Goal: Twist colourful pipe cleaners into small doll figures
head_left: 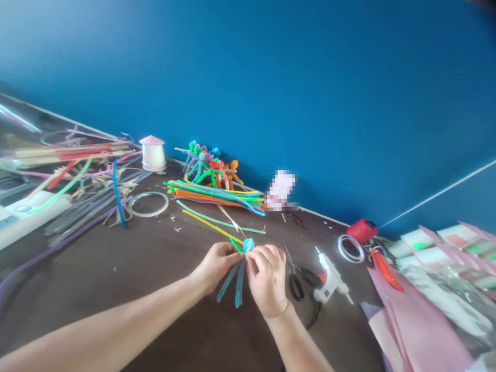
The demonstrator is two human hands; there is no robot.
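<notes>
Between my hands is a small pipe-cleaner figure (249, 244) with a light blue round head and two teal legs hanging down. My left hand (221, 263) pinches it from the left, near a short bright green pipe cleaner (235, 244) at its neck. From the right, my right hand (267, 272) closes on the figure just below the head, with its fingertips partly hidden. Just beyond lie a yellow pipe cleaner (211, 226) and a pale green pipe cleaner (220, 219). Black-handled scissors (296, 284) rest right of my right hand.
A white glue gun (332, 278) lies at the right, near pink sheets (415, 321). Bundled pipe cleaners (216, 195) and several finished figures (215, 165) sit by the blue wall. A white tape ring (149, 204) and a pink-topped cup (153, 154) stand left, beside loose strips.
</notes>
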